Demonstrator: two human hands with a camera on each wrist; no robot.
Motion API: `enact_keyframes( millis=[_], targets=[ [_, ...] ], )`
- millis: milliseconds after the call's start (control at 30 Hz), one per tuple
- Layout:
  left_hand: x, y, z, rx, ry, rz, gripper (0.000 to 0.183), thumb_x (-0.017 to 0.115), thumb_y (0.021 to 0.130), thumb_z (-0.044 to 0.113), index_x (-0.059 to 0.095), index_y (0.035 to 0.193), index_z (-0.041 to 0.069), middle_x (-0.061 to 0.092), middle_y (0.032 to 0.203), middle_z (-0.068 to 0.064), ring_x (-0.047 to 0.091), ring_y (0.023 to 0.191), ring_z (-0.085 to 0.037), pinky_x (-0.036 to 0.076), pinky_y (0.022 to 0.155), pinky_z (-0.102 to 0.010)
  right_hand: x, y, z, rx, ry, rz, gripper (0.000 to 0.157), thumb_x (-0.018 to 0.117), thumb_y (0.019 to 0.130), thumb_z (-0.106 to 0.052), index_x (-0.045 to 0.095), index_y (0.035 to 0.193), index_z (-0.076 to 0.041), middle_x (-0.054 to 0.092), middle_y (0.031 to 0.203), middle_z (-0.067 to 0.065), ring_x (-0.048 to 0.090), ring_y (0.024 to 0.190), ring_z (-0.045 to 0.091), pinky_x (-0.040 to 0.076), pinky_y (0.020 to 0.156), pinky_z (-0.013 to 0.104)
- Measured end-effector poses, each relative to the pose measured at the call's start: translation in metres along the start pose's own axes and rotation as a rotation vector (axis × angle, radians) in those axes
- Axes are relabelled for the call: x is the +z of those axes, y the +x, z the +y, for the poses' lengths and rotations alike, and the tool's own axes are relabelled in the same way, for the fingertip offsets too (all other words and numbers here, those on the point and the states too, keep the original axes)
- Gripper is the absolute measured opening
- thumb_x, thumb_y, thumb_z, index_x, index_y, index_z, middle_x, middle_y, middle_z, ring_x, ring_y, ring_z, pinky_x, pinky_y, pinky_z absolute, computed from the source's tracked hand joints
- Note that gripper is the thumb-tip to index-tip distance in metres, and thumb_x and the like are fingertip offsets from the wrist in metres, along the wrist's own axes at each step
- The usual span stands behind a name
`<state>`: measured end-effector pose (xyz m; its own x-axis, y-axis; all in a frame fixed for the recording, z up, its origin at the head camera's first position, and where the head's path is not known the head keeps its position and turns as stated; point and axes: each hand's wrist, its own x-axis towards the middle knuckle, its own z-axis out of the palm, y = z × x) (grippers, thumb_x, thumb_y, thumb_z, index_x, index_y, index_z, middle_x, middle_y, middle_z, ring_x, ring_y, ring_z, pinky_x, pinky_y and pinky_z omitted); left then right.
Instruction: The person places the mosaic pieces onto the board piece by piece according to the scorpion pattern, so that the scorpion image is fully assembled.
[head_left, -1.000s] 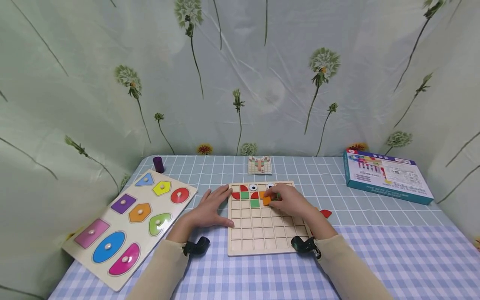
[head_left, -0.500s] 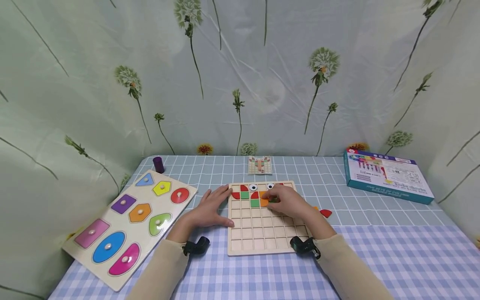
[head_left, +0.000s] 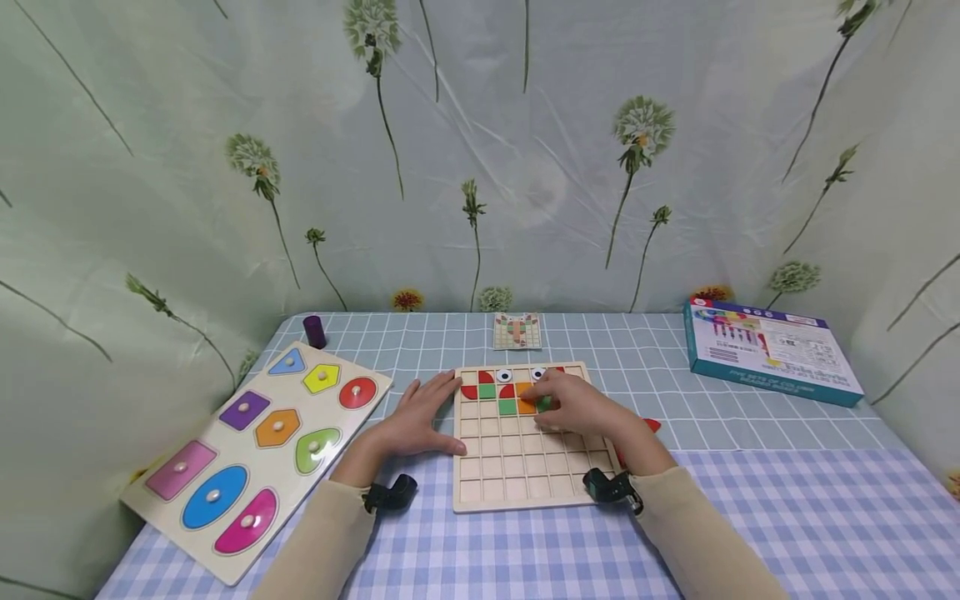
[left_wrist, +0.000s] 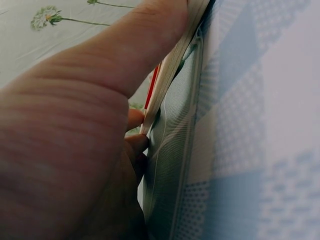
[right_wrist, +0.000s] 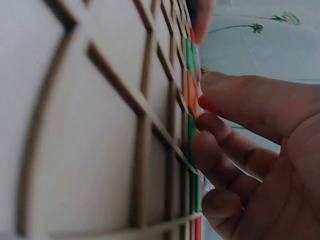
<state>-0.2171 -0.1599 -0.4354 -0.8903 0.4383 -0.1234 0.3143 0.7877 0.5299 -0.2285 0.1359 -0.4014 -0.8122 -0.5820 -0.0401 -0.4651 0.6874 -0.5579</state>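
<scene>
A wooden grid board [head_left: 480,467] lies flat, with colored tiles in its upper rows. My left hand [head_left: 416,421] rests spread along the board's left edge, its thumb and fingertips touching the rim. In the left wrist view the thumb lies against the wooden edge [left_wrist: 172,70]. My right hand [head_left: 577,404] is over the upper right cells, its fingertips touching an orange tile [head_left: 527,406] that sits flat in the grid. Beside that tile are green tiles [head_left: 507,407] and red quarter-round tiles [head_left: 486,377]. In the right wrist view the bent fingers hover close to the tiles' faces.
A pattern card [head_left: 517,332] lies behind the board. At the left is a knobbed shape puzzle [head_left: 315,408] near a dark purple cylinder [head_left: 315,332]. A puzzle box [head_left: 772,350] lies at the back right. A red piece [head_left: 652,425] shows beside the right forearm.
The orange tile, tilted in my right fingers a second ago, now sits flat in its cell. My right fingertips have shifted slightly on it. The left hand stays in place on the board.
</scene>
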Motion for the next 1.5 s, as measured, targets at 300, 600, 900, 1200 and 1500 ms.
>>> enact_keyframes(
  millis=[300,600,900,1200,1500],
  targets=[
    [0.001,-0.001,0.000,0.007,-0.002,0.003,0.110,0.084,0.073,0.052,0.026,0.160,0.016,0.019,0.169,-0.007,0.012,0.157,-0.029,0.000,0.126,-0.058,-0.026,-0.014,0.013,0.128,0.104,-0.003,0.036,0.070,0.093,-0.015,0.066,0.128,-0.013,0.068,0.119,0.006,0.056,0.089,0.019,0.051,0.078,0.032],
    [0.001,-0.001,0.001,0.007,-0.005,0.009,0.110,0.084,0.073,0.052,0.027,0.159,0.015,0.020,0.168,-0.008,0.012,0.157,-0.030,-0.001,0.126,-0.059,-0.052,-0.036,0.042,0.248,0.073,-0.026,0.040,0.074,0.088,-0.013,0.065,0.127,-0.013,0.065,0.119,0.012,0.062,0.101,0.026,0.060,0.084,0.038],
    [0.002,-0.001,-0.001,0.013,0.002,0.011,0.110,0.084,0.073,0.051,0.026,0.159,0.016,0.019,0.168,-0.007,0.013,0.157,-0.029,-0.001,0.126,-0.058,-0.062,-0.055,0.070,0.272,0.086,-0.060,0.037,0.078,0.084,-0.014,0.068,0.119,-0.015,0.064,0.115,0.013,0.058,0.101,0.026,0.059,0.082,0.036],
    [0.002,-0.001,-0.001,0.020,0.004,0.022,0.110,0.084,0.073,0.052,0.027,0.159,0.014,0.020,0.168,-0.009,0.014,0.157,-0.031,0.000,0.126,-0.058,-0.070,-0.069,0.086,0.281,0.123,-0.137,0.033,0.079,0.082,-0.013,0.068,0.112,-0.015,0.059,0.100,0.008,0.054,0.093,0.022,0.050,0.074,0.030],
    [0.002,0.000,-0.001,0.014,0.023,0.025,0.111,0.083,0.073,0.054,0.026,0.159,0.016,0.020,0.168,-0.007,0.015,0.157,-0.029,0.001,0.126,-0.058,-0.071,-0.076,0.096,0.334,0.156,-0.170,0.041,0.086,0.074,-0.012,0.064,0.108,-0.013,0.051,0.088,0.007,0.048,0.089,0.022,0.044,0.068,0.031]
  ],
)
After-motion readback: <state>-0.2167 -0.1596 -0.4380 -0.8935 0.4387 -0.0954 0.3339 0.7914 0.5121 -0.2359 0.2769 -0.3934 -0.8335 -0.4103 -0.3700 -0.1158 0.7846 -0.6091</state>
